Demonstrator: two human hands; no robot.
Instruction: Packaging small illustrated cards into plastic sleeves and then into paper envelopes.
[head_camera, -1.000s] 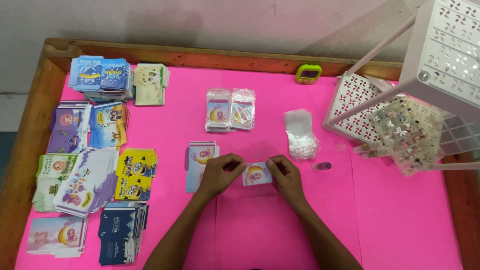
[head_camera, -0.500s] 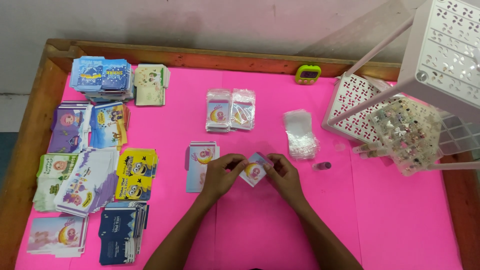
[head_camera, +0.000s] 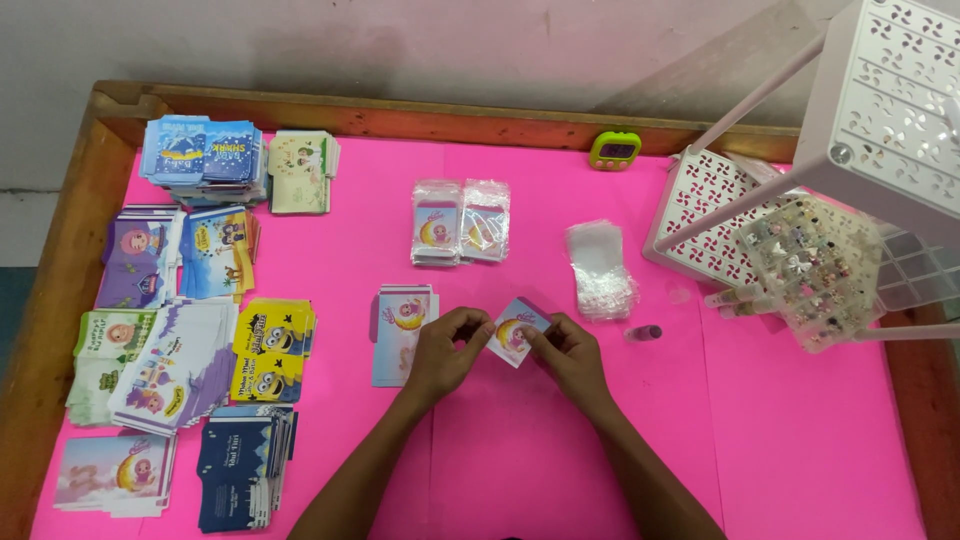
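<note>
Both hands hold one small printed card (head_camera: 520, 330) just above the pink table (head_camera: 520, 450), near its middle. My left hand (head_camera: 447, 352) pinches the card's left edge and my right hand (head_camera: 570, 358) pinches its right edge. The card is tilted, its right side raised. A small stack of similar flat cards (head_camera: 400, 330) lies just left of my left hand. A pile of clear plastic sleeves (head_camera: 598, 268) lies beyond my right hand.
Several stacks of colourful cards (head_camera: 190, 330) fill the left side. Two bagged card packs (head_camera: 462, 220) lie at the centre back. A green timer (head_camera: 614, 150), a white perforated rack (head_camera: 800, 150), a clear bead box (head_camera: 815, 268) and a small dark tube (head_camera: 645, 332) stand to the right.
The card lay flat between my hands a second ago; it is now turned and tilted, with its right side lifted. Both hands stayed in the same spot.
</note>
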